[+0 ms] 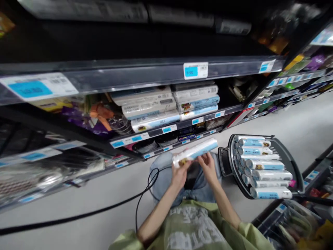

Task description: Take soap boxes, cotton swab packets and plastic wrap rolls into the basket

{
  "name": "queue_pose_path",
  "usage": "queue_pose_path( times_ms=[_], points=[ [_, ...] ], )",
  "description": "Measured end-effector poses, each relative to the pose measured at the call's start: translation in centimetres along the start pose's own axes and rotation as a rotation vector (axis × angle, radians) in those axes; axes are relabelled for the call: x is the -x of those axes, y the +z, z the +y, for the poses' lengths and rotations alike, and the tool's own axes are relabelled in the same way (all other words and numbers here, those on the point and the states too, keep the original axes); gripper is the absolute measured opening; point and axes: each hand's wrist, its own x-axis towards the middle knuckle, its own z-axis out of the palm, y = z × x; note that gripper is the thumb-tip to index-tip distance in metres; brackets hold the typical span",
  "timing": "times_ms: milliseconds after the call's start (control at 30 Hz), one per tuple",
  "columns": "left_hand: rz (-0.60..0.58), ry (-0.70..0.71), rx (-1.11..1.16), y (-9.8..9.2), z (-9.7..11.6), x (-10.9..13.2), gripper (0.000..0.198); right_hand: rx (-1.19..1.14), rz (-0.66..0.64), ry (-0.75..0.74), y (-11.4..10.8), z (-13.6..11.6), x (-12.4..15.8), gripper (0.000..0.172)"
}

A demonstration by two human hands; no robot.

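Above my lap is a white-and-blue wrapped roll (195, 152), slightly tilted with its right end higher. My left hand (180, 173) is closed around its left end. Nearer the middle, my right hand (207, 166) grips its lower edge with the fingertips. Similar rolls (156, 119) lie stacked on the shelf in front of me. To my right stands a black-rimmed basket (293, 159) with several more of these rolls (267, 165) piled in it.
A shelf edge with price tags (195, 71) crosses above the stacked rolls. Orange and purple packaged goods (101, 113) sit left of them. A black cable (104, 210) runs across at left. Another low shelf with goods (299, 222) stands at the lower right.
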Motion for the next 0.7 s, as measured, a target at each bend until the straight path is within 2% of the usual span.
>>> queue_pose_path(
  times_ms=[133, 267, 400, 533, 633, 700],
  points=[
    [-0.061, 0.009, -0.185, -1.2, -1.3, 1.2, 0.064, -0.066, 0.094, -0.056, -0.3, -0.8, -0.6, 0.047],
    [-0.123, 0.123, -0.401, -2.3, -0.9, 0.3, 0.058, 0.014, 0.017, -0.147, -1.9, -2.9, -1.2, 0.046],
    [-0.196, 0.176, -0.607, -1.9, 0.0, -0.7, 0.053, 0.223, -0.091, -0.224, -2.8, -4.9, -0.7, 0.049],
    [-0.234, 0.249, -0.688, -1.0, -0.9, -1.4, 0.048, 0.354, -0.045, -0.292, -3.2, -6.2, 0.2, 0.053],
    [-0.312, 0.33, -0.69, 0.0, -1.9, -1.5, 0.051, 0.504, -0.061, -0.492, -4.8, -8.7, -0.4, 0.05],
    [-0.337, 0.389, -0.688, 0.7, -2.3, -1.1, 0.051, 0.67, -0.095, -0.725, -6.8, -12.3, -2.1, 0.055]
  ],
)
